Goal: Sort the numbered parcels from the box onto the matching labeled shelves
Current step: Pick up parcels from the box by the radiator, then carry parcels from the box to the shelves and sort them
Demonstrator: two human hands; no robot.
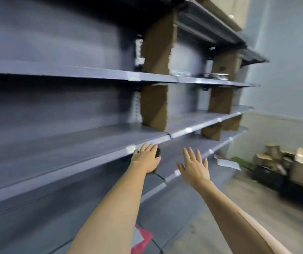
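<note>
The picture is blurred by motion. Grey metal shelves (73, 145) run from the left toward the far right, split by upright brown cardboard dividers (156, 105). Small white labels (131, 149) sit on the shelf front edges; their numbers cannot be read. My left hand (146, 158) is stretched out with fingers straight, just below the middle shelf's front edge near a label, holding nothing. My right hand (194, 165) is spread open in the air to its right, also holding nothing. A few silvery parcels (215, 76) lie on the upper shelf at the far right.
Boxes and dark crates full of packages (282, 165) stand on the floor at the far right by the wall. A white packet (227, 163) lies on the lowest shelf's end. A red and white packet (141, 239) lies low, beneath my left forearm.
</note>
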